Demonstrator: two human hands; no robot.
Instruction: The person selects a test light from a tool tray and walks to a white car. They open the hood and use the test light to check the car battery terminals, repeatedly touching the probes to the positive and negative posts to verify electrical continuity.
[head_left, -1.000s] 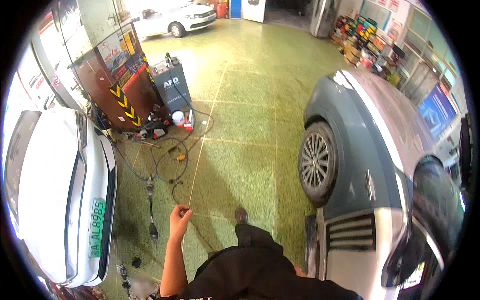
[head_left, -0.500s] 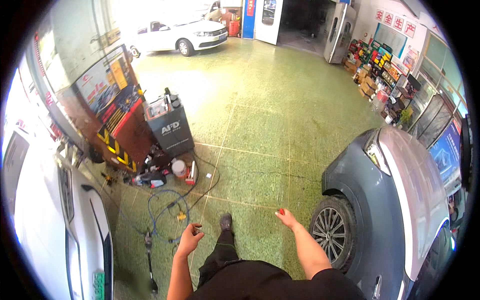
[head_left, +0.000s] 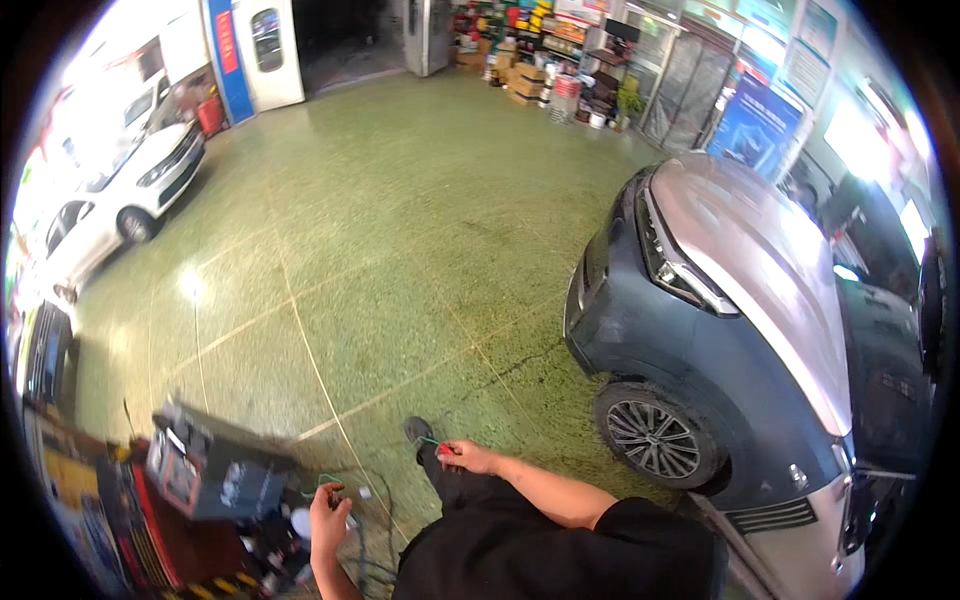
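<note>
At the lower centre of the frame, the right hand [head_left: 474, 459] has its fingers closed on a small red object [head_left: 446, 450], mostly covered by the grip, so its full shape is hard to make out. A thin green strand [head_left: 427, 440] shows just beside it, in front of a dark shoe [head_left: 413, 429]; where it ends cannot be told. The left hand [head_left: 328, 520], at the lower left of centre, has curled fingers, with a thin green loop [head_left: 330, 480] at their tips; whether they grip it cannot be told. Below and beside this hand, dark cables [head_left: 378, 545] run over the speckled green floor [head_left: 350, 210], partly hidden by the body. The dark grey box-shaped machine [head_left: 245, 490] at the lower left is blurred. On the right, the blue-grey car with a silvery bonnet [head_left: 625, 325] is cut off by the fisheye rim, and the white car [head_left: 165, 170] at upper left fades into glare.
</note>
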